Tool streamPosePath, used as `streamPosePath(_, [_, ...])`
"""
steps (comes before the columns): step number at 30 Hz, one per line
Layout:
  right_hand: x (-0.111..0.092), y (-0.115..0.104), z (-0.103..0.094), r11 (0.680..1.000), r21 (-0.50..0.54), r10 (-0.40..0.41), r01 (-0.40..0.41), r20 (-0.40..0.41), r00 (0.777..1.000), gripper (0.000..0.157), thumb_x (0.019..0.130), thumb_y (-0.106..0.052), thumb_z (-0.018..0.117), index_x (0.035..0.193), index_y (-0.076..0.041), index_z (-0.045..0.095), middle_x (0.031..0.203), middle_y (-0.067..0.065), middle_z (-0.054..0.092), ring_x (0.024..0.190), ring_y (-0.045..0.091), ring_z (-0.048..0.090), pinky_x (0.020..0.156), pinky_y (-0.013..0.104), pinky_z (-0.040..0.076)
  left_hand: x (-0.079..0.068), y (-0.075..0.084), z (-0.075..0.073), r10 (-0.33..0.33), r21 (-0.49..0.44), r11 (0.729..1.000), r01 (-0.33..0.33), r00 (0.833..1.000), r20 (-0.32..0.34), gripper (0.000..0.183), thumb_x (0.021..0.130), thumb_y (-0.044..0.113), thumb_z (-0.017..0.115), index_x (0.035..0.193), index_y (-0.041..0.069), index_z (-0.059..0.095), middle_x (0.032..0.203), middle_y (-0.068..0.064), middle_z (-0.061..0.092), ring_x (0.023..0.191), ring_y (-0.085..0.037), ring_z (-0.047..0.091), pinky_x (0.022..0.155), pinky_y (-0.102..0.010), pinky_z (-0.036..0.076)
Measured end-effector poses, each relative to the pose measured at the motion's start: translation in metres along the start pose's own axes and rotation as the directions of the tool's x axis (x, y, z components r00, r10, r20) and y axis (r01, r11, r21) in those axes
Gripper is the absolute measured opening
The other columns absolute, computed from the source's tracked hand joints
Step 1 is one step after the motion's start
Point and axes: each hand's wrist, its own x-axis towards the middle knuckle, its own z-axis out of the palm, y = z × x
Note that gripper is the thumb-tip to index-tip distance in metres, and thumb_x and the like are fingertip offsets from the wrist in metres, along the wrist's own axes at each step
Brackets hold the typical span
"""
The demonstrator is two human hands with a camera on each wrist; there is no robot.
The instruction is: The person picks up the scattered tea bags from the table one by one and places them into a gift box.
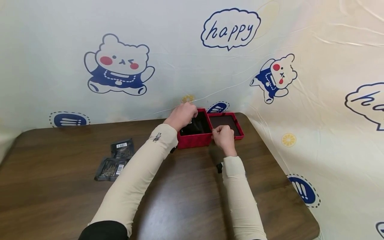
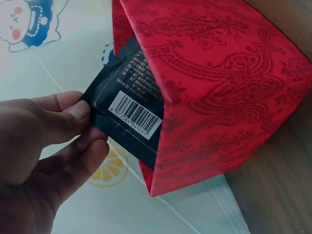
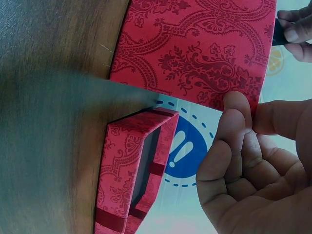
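A red patterned box [image 1: 195,140] with a dark inside stands near the back edge of the table. My left hand [image 1: 183,115] is at its left side, and in the left wrist view the thumb and fingers pinch the corner of a black sachet [image 2: 127,92] with a white barcode. Part of that sachet sticks out past the box's rim; the rest is hidden behind the red wall. My right hand [image 3: 258,156] pinches the box's near right corner between thumb and fingers, the other fingers curled.
Right of the box lies its red lid [image 1: 238,128], inner side up, against the back of the table. Two more black sachets, an upper one [image 1: 122,150] and a lower one [image 1: 109,169], lie to the left on the wooden table [image 1: 54,160]. A printed cloth [image 1: 180,50] hangs behind.
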Motion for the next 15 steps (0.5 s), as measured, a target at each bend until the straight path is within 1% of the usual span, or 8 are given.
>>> streamPosePath(2, [0.000,0.000,0.000,1.000,0.002,0.006,-0.006,-0.002,1.000,0.028,0.099,-0.019,0.064,0.080,-0.003,0.076,0.073,0.005,0.072,0.080,0.025,0.060,0.060,0.037,0.047,0.001,0.000,0.002,0.004,0.008,1.000,-0.004,1.000,0.011,0.026,0.096,-0.005,0.056,0.086,0.011,0.074,0.083,0.000,0.059,0.077,-0.017,0.048,0.068,-0.031,0.048])
streamPosePath(3, [0.000,0.000,0.000,1.000,0.006,0.010,-0.010,-0.002,1.000,0.027,0.099,-0.018,0.064,0.080,-0.003,0.076,0.073,0.005,0.072,0.079,0.025,0.060,0.060,0.037,0.048,0.002,0.000,0.004,0.006,0.013,1.000,-0.006,1.000,0.020,0.029,0.096,-0.007,0.055,0.077,0.011,0.069,0.076,0.001,0.051,0.073,-0.017,0.043,0.063,-0.031,0.043])
streamPosePath(5, [0.000,0.000,0.000,1.000,0.010,0.016,-0.016,0.003,1.000,0.027,0.099,-0.019,0.064,0.079,-0.004,0.076,0.074,0.005,0.071,0.078,0.025,0.060,0.059,0.037,0.048,0.003,0.000,0.006,0.008,0.037,0.999,-0.009,0.999,0.038,0.036,0.095,-0.007,0.052,0.065,0.013,0.053,0.068,0.001,0.036,0.067,-0.017,0.033,0.057,-0.031,0.033])
streamPosePath(6, [0.000,0.000,0.001,1.000,0.012,0.020,-0.020,0.006,1.000,0.027,0.099,-0.019,0.063,0.079,-0.004,0.076,0.074,0.005,0.071,0.078,0.025,0.060,0.058,0.036,0.049,0.004,0.000,0.007,0.006,0.049,0.999,-0.008,0.999,0.044,0.039,0.095,-0.007,0.052,0.062,0.014,0.046,0.066,0.001,0.030,0.066,-0.017,0.029,0.055,-0.031,0.030])
streamPosePath(8, [0.001,0.001,0.001,1.000,0.008,0.025,-0.025,0.011,1.000,0.028,0.099,-0.020,0.063,0.079,-0.005,0.076,0.073,0.004,0.071,0.077,0.024,0.060,0.057,0.036,0.049,0.005,0.001,0.009,0.009,0.079,0.997,-0.013,0.998,0.061,0.044,0.097,-0.005,0.051,0.061,0.016,0.037,0.064,0.001,0.025,0.063,-0.017,0.027,0.053,-0.031,0.028])
streamPosePath(9, [0.001,0.001,0.001,1.000,0.004,0.025,-0.025,0.011,1.000,0.028,0.099,-0.020,0.063,0.079,-0.005,0.076,0.073,0.004,0.071,0.076,0.024,0.060,0.057,0.035,0.049,0.006,0.002,0.010,0.010,0.091,0.996,-0.017,0.998,0.069,0.045,0.098,-0.004,0.052,0.061,0.016,0.037,0.062,0.001,0.026,0.062,-0.017,0.028,0.053,-0.031,0.030])
streamPosePath(11, [0.001,0.001,0.000,1.000,0.000,0.027,-0.027,0.008,1.000,0.028,0.099,-0.020,0.063,0.079,-0.005,0.076,0.072,0.003,0.070,0.076,0.024,0.059,0.057,0.035,0.048,0.006,0.003,0.014,0.016,0.109,0.994,-0.025,0.997,0.077,0.043,0.099,-0.001,0.055,0.061,0.015,0.046,0.062,0.001,0.036,0.063,-0.017,0.036,0.054,-0.031,0.037])
streamPosePath(15, [0.001,0.001,0.000,1.000,0.002,0.021,-0.021,0.002,1.000,0.028,0.099,-0.019,0.064,0.078,-0.005,0.076,0.071,0.003,0.070,0.075,0.024,0.060,0.056,0.035,0.048,0.005,0.003,0.020,0.001,0.089,0.996,-0.008,0.997,0.077,0.025,0.099,0.001,0.059,0.077,0.011,0.067,0.076,-0.004,0.058,0.072,-0.021,0.049,0.064,-0.034,0.048])
